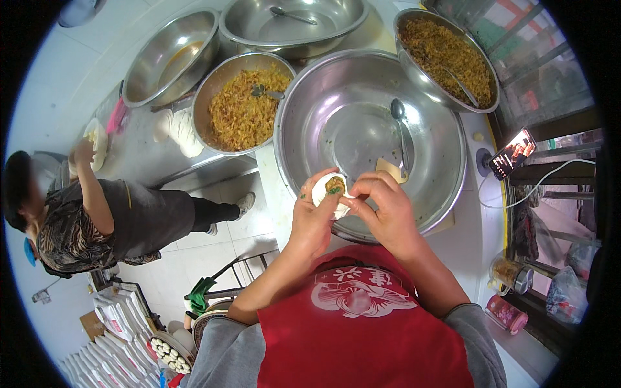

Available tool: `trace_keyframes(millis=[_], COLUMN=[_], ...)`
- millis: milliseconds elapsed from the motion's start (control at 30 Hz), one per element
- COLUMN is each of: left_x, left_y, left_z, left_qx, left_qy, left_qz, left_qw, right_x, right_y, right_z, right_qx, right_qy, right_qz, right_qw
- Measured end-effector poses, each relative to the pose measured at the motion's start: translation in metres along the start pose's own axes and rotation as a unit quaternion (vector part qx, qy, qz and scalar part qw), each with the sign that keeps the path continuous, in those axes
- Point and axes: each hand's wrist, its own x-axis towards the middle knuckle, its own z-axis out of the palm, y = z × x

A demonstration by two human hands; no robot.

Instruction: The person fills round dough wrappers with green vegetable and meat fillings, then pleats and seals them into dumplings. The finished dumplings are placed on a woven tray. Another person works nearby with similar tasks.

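Observation:
My left hand [313, 208] cradles a round white dough wrapper [322, 188] with brown and green filling [335, 185] showing in its open middle. The fingers of my right hand [381, 201] pinch the wrapper's right edge. Both hands are over the near rim of a large steel basin [361, 126]. Inside that basin lie a metal spoon [399, 114] and a flat beige scraper [392, 170]. A steel bowl of shredded filling [242, 109] with a spoon in it stands to the left.
Another bowl of filling [446, 56] stands at the upper right, and two steel basins [293, 29] [172, 60] at the back. White dough [182, 131] lies on the steel counter. A co-worker [121, 213] stands left. A phone [513, 153] with a cable, a jar [510, 274] and a pink bottle [506, 313] are right.

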Motion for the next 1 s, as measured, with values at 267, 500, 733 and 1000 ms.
trace_keyframes(millis=[267,500,733,1000], left_x=[0.001,-0.019,-0.010,-0.014], left_y=[0.008,0.035,0.021,0.050], left_z=[0.001,0.020,0.013,0.013], left_qx=[0.052,-0.027,-0.082,0.044], left_qy=[0.016,-0.049,-0.008,-0.052], left_qz=[-0.025,0.051,0.038,-0.049], left_qw=[0.998,0.997,0.996,0.996], right_x=[-0.003,0.012,0.012,0.028], right_y=[-0.001,-0.038,-0.040,-0.048], right_z=[-0.001,-0.024,-0.016,-0.038], right_qx=[0.165,0.346,0.217,-0.044], right_qy=[-0.036,-0.062,-0.053,-0.112], right_qz=[0.122,0.290,0.169,-0.128], right_qw=[0.978,0.890,0.960,0.984])
